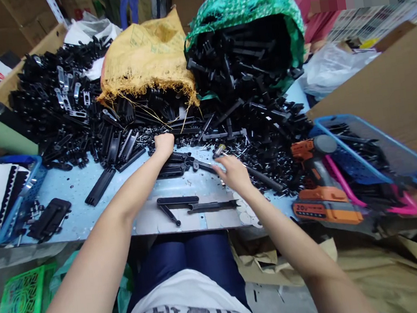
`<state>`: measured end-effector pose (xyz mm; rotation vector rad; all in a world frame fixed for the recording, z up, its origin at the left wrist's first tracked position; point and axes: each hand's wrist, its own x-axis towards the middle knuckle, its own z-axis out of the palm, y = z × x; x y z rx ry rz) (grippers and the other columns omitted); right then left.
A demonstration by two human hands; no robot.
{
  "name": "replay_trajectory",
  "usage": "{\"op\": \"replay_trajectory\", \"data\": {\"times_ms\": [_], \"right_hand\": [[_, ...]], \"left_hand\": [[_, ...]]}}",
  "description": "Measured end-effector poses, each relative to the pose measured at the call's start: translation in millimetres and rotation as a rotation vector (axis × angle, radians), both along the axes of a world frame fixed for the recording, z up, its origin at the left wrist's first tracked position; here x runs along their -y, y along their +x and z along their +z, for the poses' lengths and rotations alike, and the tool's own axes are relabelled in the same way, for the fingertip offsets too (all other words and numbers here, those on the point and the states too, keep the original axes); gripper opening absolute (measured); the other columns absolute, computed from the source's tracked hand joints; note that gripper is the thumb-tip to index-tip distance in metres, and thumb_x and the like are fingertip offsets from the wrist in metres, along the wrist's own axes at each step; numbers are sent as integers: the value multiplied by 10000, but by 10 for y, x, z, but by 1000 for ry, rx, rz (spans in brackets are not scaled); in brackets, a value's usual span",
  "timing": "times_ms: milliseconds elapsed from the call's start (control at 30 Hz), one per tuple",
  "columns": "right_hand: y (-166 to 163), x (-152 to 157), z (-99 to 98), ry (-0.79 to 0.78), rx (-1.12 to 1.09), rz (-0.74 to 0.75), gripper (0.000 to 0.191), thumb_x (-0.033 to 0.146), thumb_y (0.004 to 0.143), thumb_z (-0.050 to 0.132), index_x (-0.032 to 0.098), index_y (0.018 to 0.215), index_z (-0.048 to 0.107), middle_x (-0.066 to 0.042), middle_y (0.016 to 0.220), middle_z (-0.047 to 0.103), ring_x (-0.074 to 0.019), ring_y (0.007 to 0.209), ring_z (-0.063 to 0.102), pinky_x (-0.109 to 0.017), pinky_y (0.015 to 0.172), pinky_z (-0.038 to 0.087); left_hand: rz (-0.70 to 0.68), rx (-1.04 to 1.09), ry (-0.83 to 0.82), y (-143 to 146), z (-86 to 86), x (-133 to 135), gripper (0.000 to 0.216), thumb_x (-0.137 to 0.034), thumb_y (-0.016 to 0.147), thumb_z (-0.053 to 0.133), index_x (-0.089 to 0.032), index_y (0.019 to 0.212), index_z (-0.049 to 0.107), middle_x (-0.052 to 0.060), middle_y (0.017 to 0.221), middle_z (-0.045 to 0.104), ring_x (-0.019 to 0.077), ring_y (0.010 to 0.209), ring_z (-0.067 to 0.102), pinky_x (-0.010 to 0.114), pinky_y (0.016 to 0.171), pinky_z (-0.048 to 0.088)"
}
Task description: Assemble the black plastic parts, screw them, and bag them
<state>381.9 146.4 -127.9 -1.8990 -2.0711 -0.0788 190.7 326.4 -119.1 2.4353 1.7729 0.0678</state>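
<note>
My left hand (164, 144) is at the near edge of a heap of small screws (149, 134). Its fingers look curled together, and whatever they pinch is hidden. My right hand (235, 173) hovers over the bench, slightly blurred, with thumb and fingers apart. Just beyond its fingertips is a small cylindrical piece (220, 150); whether they touch is unclear. A black bar (206, 165) passes by its thumb. Between my hands lie stacked black plastic arms (172, 168). Closer to me, a hinged black arm (178, 200) and a fork-ended black bar (214, 206) rest on a metal plate (148, 223).
Black parts spill from a yellow sack (143, 48) and a green sack (239, 2) behind my hands. An orange cordless drill (320, 184) lies at right beside a blue basket (388, 151). Another blue basket (38, 181) stands at left near a black block (50, 220). A person (322, 13) is at back right.
</note>
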Motion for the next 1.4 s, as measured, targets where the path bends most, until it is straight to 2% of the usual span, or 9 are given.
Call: {"op": "replay_trajectory", "data": {"times_ms": [167, 300, 467, 633, 833, 1000, 1167, 1267, 1400], "right_hand": [[22, -918, 88, -239, 187, -156, 264, 207, 880, 417, 119, 1065, 583, -156, 1041, 622, -257, 1008, 537, -338, 809, 388], [-141, -1101, 75, -319, 202, -139, 235, 130, 860, 412, 80, 1019, 577, -178, 924, 648, -243, 893, 599, -348, 794, 386], [-89, -872, 150, -165, 4, -115, 236, 288, 880, 464, 129, 1001, 591, -124, 989, 634, -220, 907, 586, -312, 772, 413], [-68, -477, 264, 45, -413, -32, 216, 342, 828, 553, 141, 853, 629, -75, 841, 628, -164, 759, 581, -286, 726, 446], [-395, 225, 180, -118, -606, 177, 226, 390, 789, 611, 165, 771, 611, -14, 669, 613, -114, 585, 547, -236, 578, 431], [-565, 523, 31, -68, -440, 267, 229, 340, 865, 525, 162, 733, 582, -28, 693, 591, -110, 631, 551, -214, 582, 419], [-655, 628, -155, -1, -122, 391, 249, 250, 930, 392, 163, 830, 603, -65, 816, 610, -120, 686, 569, -218, 604, 427], [-664, 671, -269, 59, -129, 403, 223, 237, 926, 401, 163, 933, 612, -80, 894, 626, -139, 777, 593, -235, 674, 467], [-635, 732, -310, 76, -182, 396, 231, 253, 917, 426, 167, 1039, 601, -85, 954, 628, -154, 837, 599, -258, 724, 497]], "left_hand": [[21, 4, 105, -195, 67, 40, 307, -44, 835, 365, -52, 1050, 584, 189, 1027, 610, 254, 998, 587, 326, 842, 443], [48, 76, 178, -428, 104, 88, 334, -102, 875, 337, -99, 1157, 517, 155, 1104, 579, 227, 1007, 579, 318, 855, 438], [-150, 119, 105, -472, 57, 58, 287, -211, 863, 433, -167, 1099, 591, 101, 1100, 587, 221, 1035, 555, 320, 902, 421], [-237, 105, 2, -57, -66, 7, 215, -149, 721, 605, -124, 922, 676, 119, 976, 628, 252, 951, 587, 329, 844, 460], [-195, 199, 87, 45, -52, 85, 232, -135, 812, 481, -61, 933, 665, 180, 1049, 596, 267, 1020, 562, 361, 892, 444], [-155, 753, 240, -505, 103, 635, 223, -188, 807, 536, -127, 987, 653, 74, 943, 663, 170, 855, 623, 301, 839, 491], [40, 1139, 2, -1085, -19, 1602, 287, -322, 807, 580, -154, 1034, 635, 66, 932, 673, 166, 810, 659, 290, 761, 541], [104, 1169, -54, -1230, -191, 1952, 271, -327, 798, 591, -150, 994, 650, 75, 957, 665, 175, 854, 656, 311, 804, 542], [65, 1074, 21, -1242, -277, 2050, 231, -306, 811, 579, -153, 965, 657, 75, 957, 656, 166, 858, 646, 308, 795, 548]]}}
